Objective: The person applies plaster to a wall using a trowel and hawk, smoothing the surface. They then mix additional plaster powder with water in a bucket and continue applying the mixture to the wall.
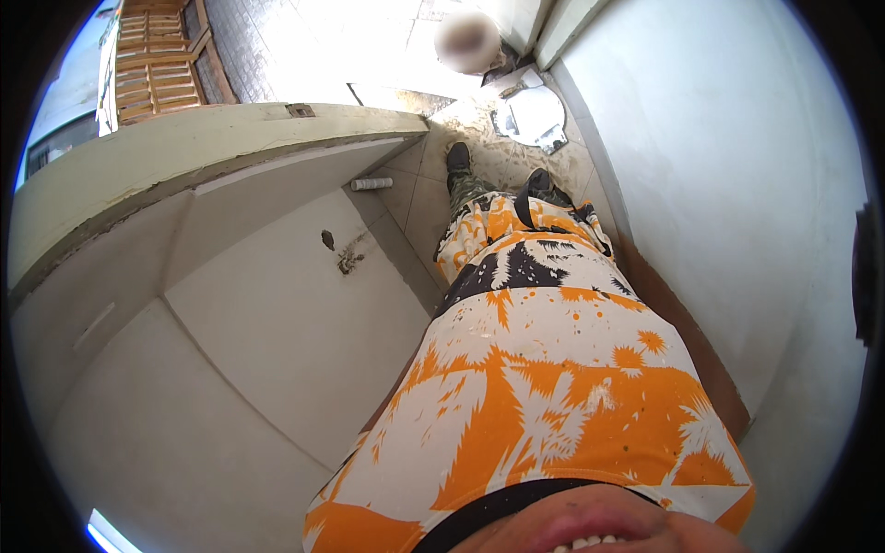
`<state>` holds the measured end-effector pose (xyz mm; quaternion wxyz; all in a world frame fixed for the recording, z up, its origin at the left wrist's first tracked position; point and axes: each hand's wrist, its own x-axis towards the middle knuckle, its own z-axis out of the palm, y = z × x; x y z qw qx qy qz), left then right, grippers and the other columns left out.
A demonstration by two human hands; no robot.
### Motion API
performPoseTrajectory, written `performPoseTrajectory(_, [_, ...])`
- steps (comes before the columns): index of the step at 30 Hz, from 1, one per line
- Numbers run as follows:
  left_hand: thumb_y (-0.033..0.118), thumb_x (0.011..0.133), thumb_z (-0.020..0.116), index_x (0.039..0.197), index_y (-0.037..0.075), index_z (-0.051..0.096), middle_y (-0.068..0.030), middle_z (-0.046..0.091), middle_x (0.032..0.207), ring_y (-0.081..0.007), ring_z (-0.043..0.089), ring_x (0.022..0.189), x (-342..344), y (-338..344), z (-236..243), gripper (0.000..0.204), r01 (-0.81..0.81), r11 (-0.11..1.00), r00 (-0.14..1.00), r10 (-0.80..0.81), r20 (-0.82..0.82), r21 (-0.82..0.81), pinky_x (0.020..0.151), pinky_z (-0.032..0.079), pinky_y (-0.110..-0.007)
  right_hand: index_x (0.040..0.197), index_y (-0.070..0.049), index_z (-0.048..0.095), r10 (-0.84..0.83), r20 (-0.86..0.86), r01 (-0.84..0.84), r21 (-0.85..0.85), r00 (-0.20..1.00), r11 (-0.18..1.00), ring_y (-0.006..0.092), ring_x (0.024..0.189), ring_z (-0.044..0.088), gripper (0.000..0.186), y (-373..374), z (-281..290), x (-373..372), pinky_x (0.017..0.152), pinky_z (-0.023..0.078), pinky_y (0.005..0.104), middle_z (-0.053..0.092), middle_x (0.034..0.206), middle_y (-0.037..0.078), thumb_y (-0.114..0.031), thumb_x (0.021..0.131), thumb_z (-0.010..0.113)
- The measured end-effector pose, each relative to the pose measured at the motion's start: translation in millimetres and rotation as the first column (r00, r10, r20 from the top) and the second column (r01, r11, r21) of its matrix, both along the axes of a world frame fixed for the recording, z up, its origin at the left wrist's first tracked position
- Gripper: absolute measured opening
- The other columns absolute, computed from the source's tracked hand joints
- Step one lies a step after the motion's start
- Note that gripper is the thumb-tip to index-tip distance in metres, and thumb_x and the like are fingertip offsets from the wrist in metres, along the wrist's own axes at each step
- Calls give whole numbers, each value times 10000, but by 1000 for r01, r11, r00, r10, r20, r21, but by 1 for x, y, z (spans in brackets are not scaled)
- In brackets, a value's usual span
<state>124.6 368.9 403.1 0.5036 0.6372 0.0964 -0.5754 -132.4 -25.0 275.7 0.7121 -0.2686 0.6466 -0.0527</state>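
Note:
Neither of my hands shows in the head view, so what they hold or touch is hidden. My torso in an orange, white and black patterned shirt fills the lower middle. Past it are my two dark shoes on a dirty tiled floor. Just ahead of my feet lies a bright white, irregular-edged flat piece; its material is unclear. Beyond it is a round brownish shape, too blurred to name. To the left of my feet, a small white cylinder lies by the wall base.
A pale wall rises close on my right. On the left, another wall has a small dark hole and scuffed marks. A cream ledge runs across the upper left, with a slatted wooden frame beyond.

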Motion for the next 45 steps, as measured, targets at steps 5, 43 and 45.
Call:
performPoseTrajectory(5, [164,934,726,1090,32,615,-24,688,957,-62,620,865,6,-1,-10,232,11,1000,1000,-11,5,26,766,515,-245,1221,-7,582,11,7,-11,20,1000,1000,65,783,568,312,-4,-1,11,689,468,220,587,841,17,-207,984,618])
performPoseTrajectory(43, [207,949,706,1094,35,639,-34,680,936,-72,626,856,14,-6,-37,234,-29,982,997,14,79,186,757,513,-249,1162,-24,617,129,39,-130,31,991,991,68,807,592,291,-48,-19,57,703,482,231,627,882,39,-267,1003,604])
performPoseTrajectory(45, [209,950,705,1094,36,641,-35,679,935,-73,626,856,14,-5,-36,235,-18,983,997,5,75,182,756,513,-249,1159,-25,618,127,44,-128,23,991,991,68,808,593,290,-51,-21,60,704,483,232,629,884,40,-270,1004,604])
